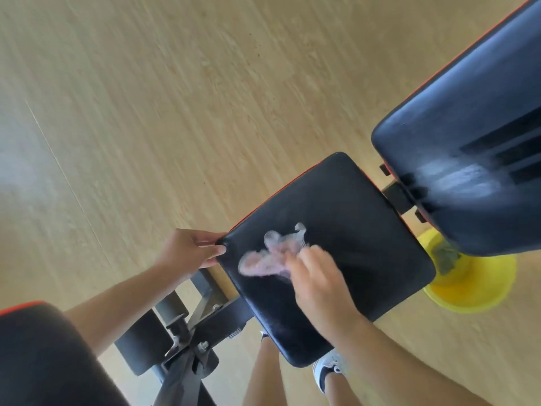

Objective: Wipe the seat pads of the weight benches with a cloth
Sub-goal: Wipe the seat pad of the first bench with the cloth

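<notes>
A black seat pad [345, 206] with red trim lies in the middle of the head view. My right hand [319, 282] presses a pale, crumpled cloth [272, 253] onto the pad's near-left part; the cloth is blurred. My left hand [190, 250] grips the pad's left corner, thumb on top. The bench's black back pad [468, 112] rises at the upper right, with a streaky sheen near its lower end.
A yellow bucket [474, 288] with a greenish rag inside stands on the wooden floor under the back pad. Another black pad [44, 356] fills the lower left. The bench's metal frame and foam rollers [175, 332] lie below the seat. My legs and a shoe [328, 367] are beneath.
</notes>
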`<state>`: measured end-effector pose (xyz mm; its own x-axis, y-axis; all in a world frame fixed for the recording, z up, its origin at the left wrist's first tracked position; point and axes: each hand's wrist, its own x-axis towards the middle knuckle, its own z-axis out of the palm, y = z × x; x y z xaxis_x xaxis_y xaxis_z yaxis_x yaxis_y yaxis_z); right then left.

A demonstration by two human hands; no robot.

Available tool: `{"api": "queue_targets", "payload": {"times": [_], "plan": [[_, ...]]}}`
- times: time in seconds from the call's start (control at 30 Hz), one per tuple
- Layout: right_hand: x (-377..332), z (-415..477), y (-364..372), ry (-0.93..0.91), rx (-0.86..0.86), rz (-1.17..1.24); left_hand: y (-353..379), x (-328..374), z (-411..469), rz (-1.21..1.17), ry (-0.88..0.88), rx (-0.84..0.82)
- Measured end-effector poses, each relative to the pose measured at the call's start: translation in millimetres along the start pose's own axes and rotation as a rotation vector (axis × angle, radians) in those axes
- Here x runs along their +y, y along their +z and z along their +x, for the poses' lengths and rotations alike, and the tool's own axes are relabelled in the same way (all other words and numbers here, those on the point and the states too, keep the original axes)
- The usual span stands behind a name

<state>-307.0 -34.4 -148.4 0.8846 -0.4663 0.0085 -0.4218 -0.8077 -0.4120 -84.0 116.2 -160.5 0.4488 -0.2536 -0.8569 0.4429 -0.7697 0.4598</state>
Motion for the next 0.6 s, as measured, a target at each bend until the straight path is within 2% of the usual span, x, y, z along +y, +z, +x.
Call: {"api": "queue_targets", "payload": {"times": [0.07,0.1,0.13,0.17,0.2,0.23,0.3,0.33,0.37,0.4,0.5,0.57,0.6], "plan": [[9.0,-53.7,-12.3,-0.298,-0.220,-0.047,-3.6,0.5,0.3,0.013,-0.003,0.004],[30.8,-66.3,-27.1,-0.382,-0.303,-0.075,-3.7,1.3,0.5,0.010,-0.004,0.002],[56.4,-67.5,-43.3,-0.416,-0.341,-0.107,-3.8,2.1,0.8,0.002,-0.007,0.001],[82.1,-59.7,-58.1,-0.382,-0.311,-0.129,-4.0,3.3,1.3,-0.007,-0.008,0.005],[103.7,-44.7,-70.0,-0.274,-0.228,-0.146,-3.6,4.6,2.3,-0.009,-0.001,0.011],[117.5,-26.2,-76.5,-0.091,-0.108,-0.158,-2.7,5.6,3.3,-0.007,0.007,0.016],[107.8,6.4,-69.6,0.367,0.123,-0.125,2.1,5.4,4.3,0.004,0.010,0.016],[86.6,11.8,-54.7,0.501,0.195,-0.085,3.8,3.9,4.9,0.010,0.005,0.014],[59.1,8.6,-35.4,0.525,0.192,-0.017,4.6,3.3,5.3,0.014,-0.003,0.009],[27.8,-2.8,-16.1,0.440,0.130,0.051,4.5,3.4,5.3,0.015,-0.011,0.003],[-44.0,-57.6,14.4,-0.014,-0.078,0.125,1.9,5.9,5.6,0.001,-0.007,0.007],[-32.1,-91.4,7.5,-0.162,-0.208,0.137,0.1,6.1,4.8,-0.008,0.001,0.006],[-10.0,-100.6,-3.0,-0.143,-0.283,0.119,0.3,5.9,4.8,-0.011,0.009,0.003]]}}
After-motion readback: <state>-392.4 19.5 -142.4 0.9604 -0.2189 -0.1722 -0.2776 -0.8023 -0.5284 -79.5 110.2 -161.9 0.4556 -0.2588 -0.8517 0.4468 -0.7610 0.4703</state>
